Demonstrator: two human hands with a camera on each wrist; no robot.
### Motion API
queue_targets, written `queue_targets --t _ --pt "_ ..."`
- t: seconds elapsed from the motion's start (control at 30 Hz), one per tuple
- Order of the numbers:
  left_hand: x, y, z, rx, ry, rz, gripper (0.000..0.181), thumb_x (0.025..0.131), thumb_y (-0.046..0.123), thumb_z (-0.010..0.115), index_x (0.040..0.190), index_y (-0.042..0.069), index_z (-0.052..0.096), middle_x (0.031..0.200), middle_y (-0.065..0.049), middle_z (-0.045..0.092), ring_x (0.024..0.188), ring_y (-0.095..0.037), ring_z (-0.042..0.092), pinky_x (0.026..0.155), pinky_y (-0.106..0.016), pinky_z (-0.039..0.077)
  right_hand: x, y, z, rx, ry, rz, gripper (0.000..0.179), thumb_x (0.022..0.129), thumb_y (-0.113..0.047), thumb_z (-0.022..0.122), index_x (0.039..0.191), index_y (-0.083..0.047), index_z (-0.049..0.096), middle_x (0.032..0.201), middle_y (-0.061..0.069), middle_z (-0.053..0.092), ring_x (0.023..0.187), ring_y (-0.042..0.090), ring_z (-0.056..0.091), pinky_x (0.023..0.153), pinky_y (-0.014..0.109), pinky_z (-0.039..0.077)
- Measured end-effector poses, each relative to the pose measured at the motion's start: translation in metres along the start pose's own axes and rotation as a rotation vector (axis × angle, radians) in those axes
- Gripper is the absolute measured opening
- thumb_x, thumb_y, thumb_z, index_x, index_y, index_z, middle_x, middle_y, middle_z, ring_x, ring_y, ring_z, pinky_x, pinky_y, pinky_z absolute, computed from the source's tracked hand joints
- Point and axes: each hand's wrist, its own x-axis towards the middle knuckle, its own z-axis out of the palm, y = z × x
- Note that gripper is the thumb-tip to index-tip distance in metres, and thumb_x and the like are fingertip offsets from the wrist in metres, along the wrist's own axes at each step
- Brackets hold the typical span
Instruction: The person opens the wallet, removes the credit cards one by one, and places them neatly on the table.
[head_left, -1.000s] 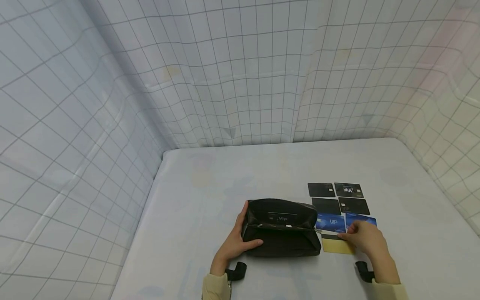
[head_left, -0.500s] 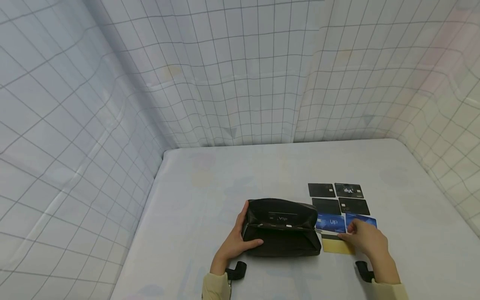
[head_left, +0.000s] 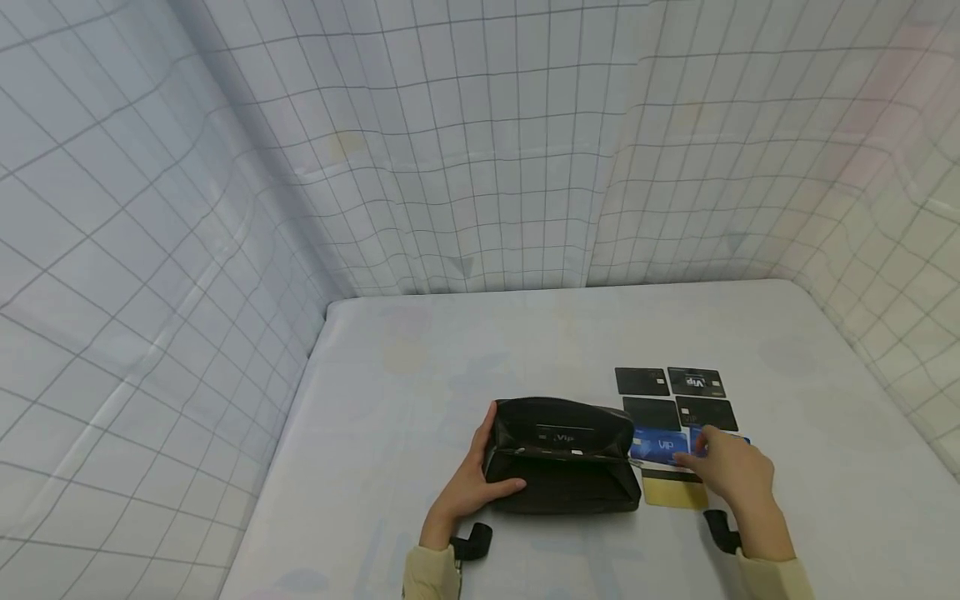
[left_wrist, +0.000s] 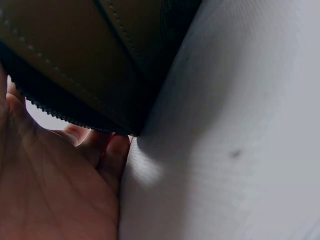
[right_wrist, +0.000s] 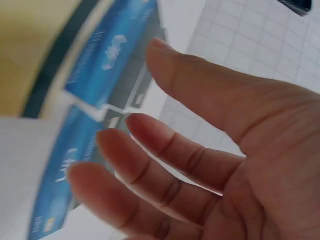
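My left hand (head_left: 468, 486) grips the left end of a black zip wallet (head_left: 570, 496), thumb over its front. The wallet gapes toward the top, and a dark card marked VIP (head_left: 564, 437) shows in an inner slot. In the left wrist view, the wallet's zip edge (left_wrist: 55, 110) lies against the fingers. Over the blue cards to the right hovers my right hand (head_left: 735, 468), its thumb and bent fingers apart with nothing between them in the right wrist view. It partly covers one blue card (head_left: 742, 437); the other blue card (head_left: 656, 446) lies beside the wallet.
Beyond the blue cards, several black cards (head_left: 642, 381) lie in two rows. A yellow card (head_left: 675, 493) with a dark stripe lies nearest the person. White grid-patterned curtains (head_left: 480, 167) enclose the white table (head_left: 390, 375).
My right hand has shifted slightly away from the person, from the top edge of the yellow card to over the blue cards. The left hand and wallet stay in place.
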Motion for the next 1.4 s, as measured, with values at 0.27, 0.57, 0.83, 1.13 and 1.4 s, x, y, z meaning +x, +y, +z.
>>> queue_targets --t 0.27,0.57,0.83,1.13,1.4 --pt "0.0 0.0 0.0 0.002 0.002 0.006 0.105 0.082 0.013 0.076 0.155 0.02 0.0 0.157 -0.01 0.002 0.141 -0.032 0.006 0.104 -0.062 0.018 0.013 -0.035 -0.016 0.154 0.182 -0.24 0.031 0.086 -0.04 0.069 0.088 -0.01 0.064 0.07 -0.002 0.056 0.055 0.015 0.047 0.045 0.031 0.036" --pt "0.0 0.0 -0.001 -0.003 0.0 0.008 0.105 0.082 0.013 0.076 0.155 0.02 0.0 0.157 -0.009 0.001 0.141 -0.032 0.005 0.104 -0.062 0.017 0.031 -0.086 -0.013 0.332 0.137 -0.499 0.024 0.088 -0.04 0.068 0.085 -0.016 0.065 0.076 -0.008 0.061 0.065 0.011 0.054 0.056 0.031 0.044" --pt "0.001 -0.003 0.0 -0.009 0.006 0.043 0.106 0.082 0.011 0.076 0.155 0.019 0.0 0.157 -0.012 0.002 0.141 -0.035 0.006 0.103 -0.063 0.017 0.029 -0.117 0.004 0.253 0.004 -0.675 0.014 0.089 -0.038 0.066 0.088 -0.024 0.068 0.068 -0.018 0.054 0.053 0.003 0.046 0.05 0.026 0.04" --pt "0.001 -0.002 0.0 -0.013 0.009 0.057 0.107 0.081 0.01 0.077 0.155 0.018 0.0 0.157 -0.012 0.001 0.141 -0.034 0.006 0.103 -0.063 0.017 0.027 -0.123 0.012 0.167 -0.084 -0.683 0.02 0.09 -0.036 0.066 0.096 -0.018 0.072 0.07 -0.018 0.058 0.054 0.0 0.047 0.049 0.025 0.04" --pt "0.0 -0.001 0.001 -0.014 0.018 0.072 0.108 0.079 0.008 0.077 0.155 0.016 0.001 0.156 -0.014 0.004 0.14 -0.036 0.009 0.102 -0.063 0.019 0.026 -0.128 0.013 0.104 -0.082 -0.591 0.021 0.089 -0.031 0.067 0.099 -0.015 0.074 0.064 -0.014 0.056 0.051 0.004 0.047 0.046 0.027 0.04"
